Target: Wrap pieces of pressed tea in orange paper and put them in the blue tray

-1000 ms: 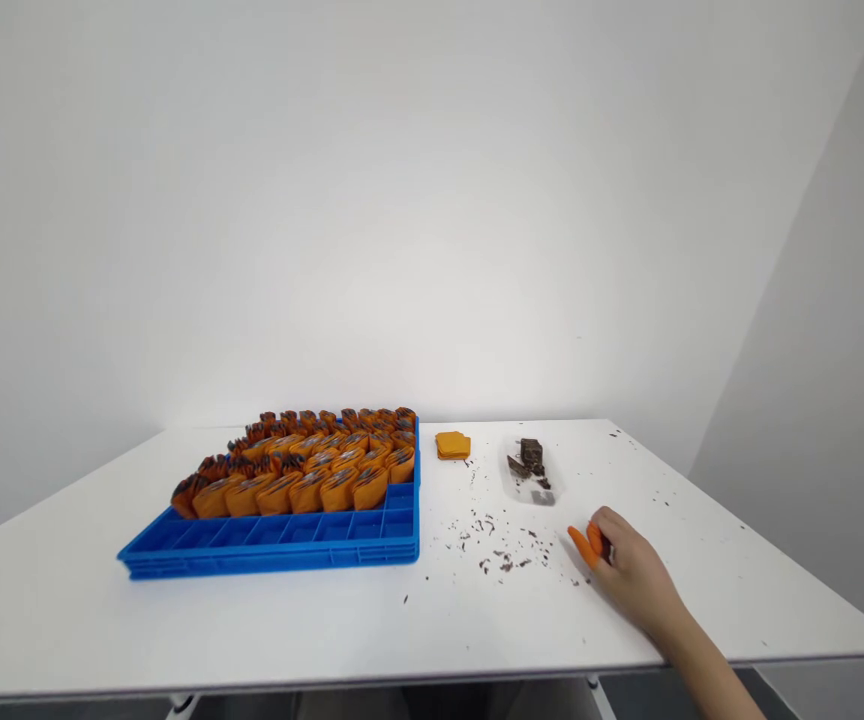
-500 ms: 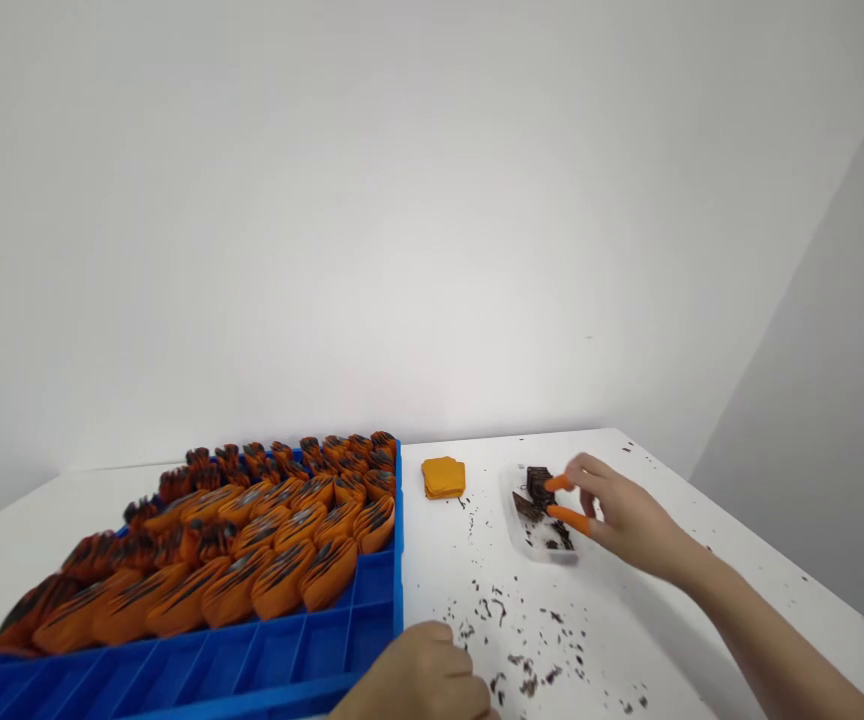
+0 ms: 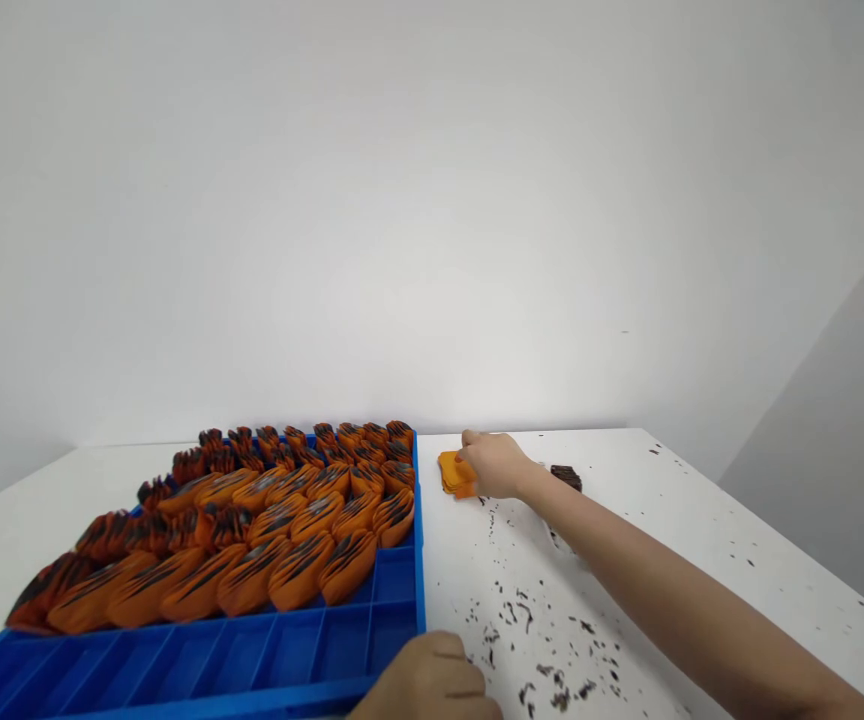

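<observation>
My right hand (image 3: pixel 498 465) reaches over the stack of yellow square sheets (image 3: pixel 450 468), its curled fingers gripping at the right edge. An orange cover is on its thumb; the index fingertip is largely hidden. Low in the view, my left hand (image 3: pixel 432 680) is closed beside the near right corner of the blue tray (image 3: pixel 418 580). Whatever its fingers may hold is hidden. Rows of folded orange bundles with dark streaks (image 3: pixel 252 575) fill much of the tray. Behind my right forearm, dark brown strips (image 3: pixel 567 476) show partly; their clear container is mostly covered.
Dark flakes (image 3: pixel 544 670) lie scattered over the white table (image 3: pixel 672 560), mainly right of the tray. Bare blue compartments (image 3: pixel 289 650) run along the tray's near side. A white wall (image 3: pixel 432 250) rises behind the table.
My right hand has moved left from the clear container of dark strips to the yellow stack. My left hand stays closed near the tray corner. The view has shifted slightly.
</observation>
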### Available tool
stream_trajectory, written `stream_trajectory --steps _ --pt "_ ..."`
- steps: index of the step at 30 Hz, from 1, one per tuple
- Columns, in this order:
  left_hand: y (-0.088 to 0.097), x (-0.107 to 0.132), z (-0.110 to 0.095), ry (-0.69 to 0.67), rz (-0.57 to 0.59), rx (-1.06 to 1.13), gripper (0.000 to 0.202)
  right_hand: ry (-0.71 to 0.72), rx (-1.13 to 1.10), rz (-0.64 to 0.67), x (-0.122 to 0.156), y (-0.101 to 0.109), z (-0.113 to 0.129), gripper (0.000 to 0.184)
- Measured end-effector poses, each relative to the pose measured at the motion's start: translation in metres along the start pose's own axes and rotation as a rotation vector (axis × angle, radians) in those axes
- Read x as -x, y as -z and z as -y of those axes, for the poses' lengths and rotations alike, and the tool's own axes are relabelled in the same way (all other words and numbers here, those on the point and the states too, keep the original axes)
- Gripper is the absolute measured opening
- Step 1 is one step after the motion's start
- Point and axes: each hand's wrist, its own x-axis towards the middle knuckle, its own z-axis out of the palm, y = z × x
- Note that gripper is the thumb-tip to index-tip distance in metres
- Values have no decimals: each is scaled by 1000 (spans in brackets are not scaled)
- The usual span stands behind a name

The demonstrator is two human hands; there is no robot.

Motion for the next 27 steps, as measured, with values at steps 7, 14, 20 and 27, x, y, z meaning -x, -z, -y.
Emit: stream_trajectory --steps 7,14,20,27 --pt "15 -10 0 14 -237 -4 58 -14 23 47 -1 -14 8 28" --pt "35 -29 -7 32 -343 -108 45 -14 -112 -138 36 6 13 9" --pt "39 -34 -9 557 -576 -93 33 82 -757 -456 107 8 30 29" --pt "27 -33 -5 974 -575 285 61 39 -1662 -246 142 -27 57 43"
